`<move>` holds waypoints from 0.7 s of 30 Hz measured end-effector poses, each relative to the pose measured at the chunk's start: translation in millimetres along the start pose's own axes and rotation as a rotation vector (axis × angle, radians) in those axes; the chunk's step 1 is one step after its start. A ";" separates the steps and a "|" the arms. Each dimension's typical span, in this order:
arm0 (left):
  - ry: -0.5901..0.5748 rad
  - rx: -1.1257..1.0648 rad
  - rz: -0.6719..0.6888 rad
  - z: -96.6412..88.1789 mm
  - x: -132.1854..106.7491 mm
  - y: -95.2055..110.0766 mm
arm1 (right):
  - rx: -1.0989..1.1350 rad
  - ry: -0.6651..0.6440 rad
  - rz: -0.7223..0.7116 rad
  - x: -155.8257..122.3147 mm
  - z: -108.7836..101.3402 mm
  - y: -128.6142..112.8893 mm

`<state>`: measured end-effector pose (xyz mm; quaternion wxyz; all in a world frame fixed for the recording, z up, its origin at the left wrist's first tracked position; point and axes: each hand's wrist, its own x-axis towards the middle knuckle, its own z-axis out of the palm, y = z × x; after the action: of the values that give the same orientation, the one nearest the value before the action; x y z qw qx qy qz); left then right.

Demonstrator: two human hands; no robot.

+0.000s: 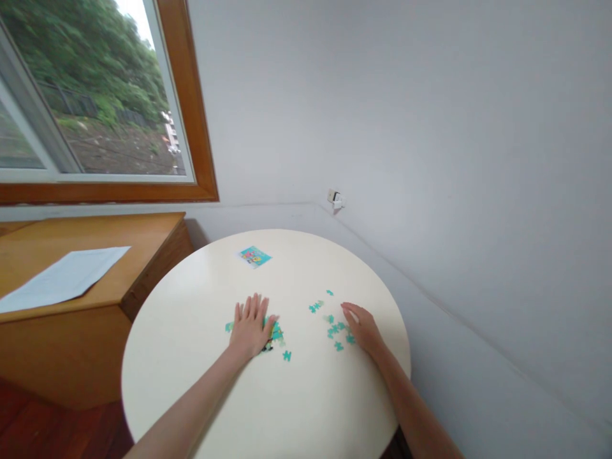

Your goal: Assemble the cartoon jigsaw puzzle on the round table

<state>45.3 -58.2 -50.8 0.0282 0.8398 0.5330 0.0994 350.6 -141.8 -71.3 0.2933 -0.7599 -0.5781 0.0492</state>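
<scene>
My left hand lies flat with fingers spread over a partly joined jigsaw puzzle, hiding much of it. Teal and yellow edges of that puzzle show on both sides of the hand. One loose teal puzzle piece lies just to its lower right. Over on the right, my right hand is loosely curved beside a scatter of teal puzzle pieces, a small gap showing between thumb and forefinger. No piece is visible in it. A few more pieces lie a little farther off.
A small colourful picture card lies toward the far side of the round white table. At the left stands a wooden cabinet with white paper sheets on it. The wall holds a socket with a plug.
</scene>
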 end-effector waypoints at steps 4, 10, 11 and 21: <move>-0.009 0.040 0.013 9.7 -3.4 -3.5 | 0.177 -0.091 -0.052 -1.8 -9.9 7.1; -0.215 0.005 -0.037 -22.5 10.4 0.2 | 0.105 -0.164 -0.143 -0.8 -9.4 10.4; -0.182 0.005 -0.060 -34.4 14.9 0.4 | 0.068 -0.161 -0.155 -0.4 -8.0 9.5; 0.091 0.001 -0.026 -47.3 10.2 -6.5 | -0.100 -0.127 -0.082 2.0 2.2 -8.0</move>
<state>34.4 -48.9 -4.1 0.0049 0.8273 0.5448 0.1370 343.6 -137.9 -68.6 0.2192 -0.7446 -0.6280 0.0563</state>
